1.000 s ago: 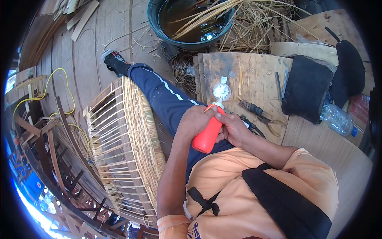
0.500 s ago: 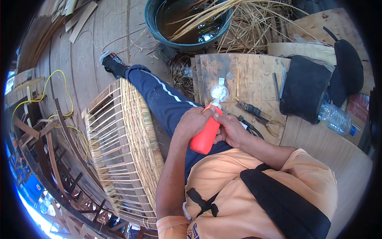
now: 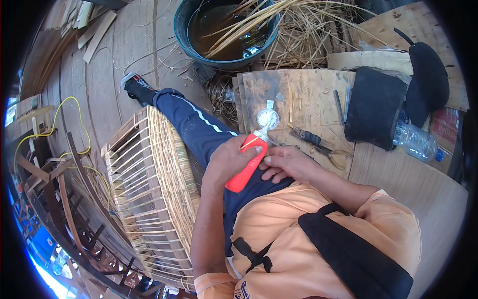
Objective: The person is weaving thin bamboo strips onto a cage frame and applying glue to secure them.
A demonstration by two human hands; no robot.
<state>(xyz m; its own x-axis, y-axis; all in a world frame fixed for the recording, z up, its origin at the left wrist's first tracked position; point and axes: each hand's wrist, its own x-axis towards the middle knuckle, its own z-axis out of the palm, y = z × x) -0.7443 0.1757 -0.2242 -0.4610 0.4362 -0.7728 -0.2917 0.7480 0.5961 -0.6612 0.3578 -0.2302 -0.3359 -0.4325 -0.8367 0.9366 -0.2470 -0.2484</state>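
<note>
plywood [image 3: 311, 89] lies beyond the left hand [image 3: 230, 162] gripping a red bottle [image 3: 243, 175], right hand [image 3: 291, 163] loosely curled.

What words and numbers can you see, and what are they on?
I don't copy words out, but writing shows here:
Peach shirt: dark blue letters, cut off at the lower edge.
Black footwear: pale letters, small.
Red panel, far right: pale letters.
Blue thing, far left: mark too small to read.
Red bottle: none I can see.
</note>
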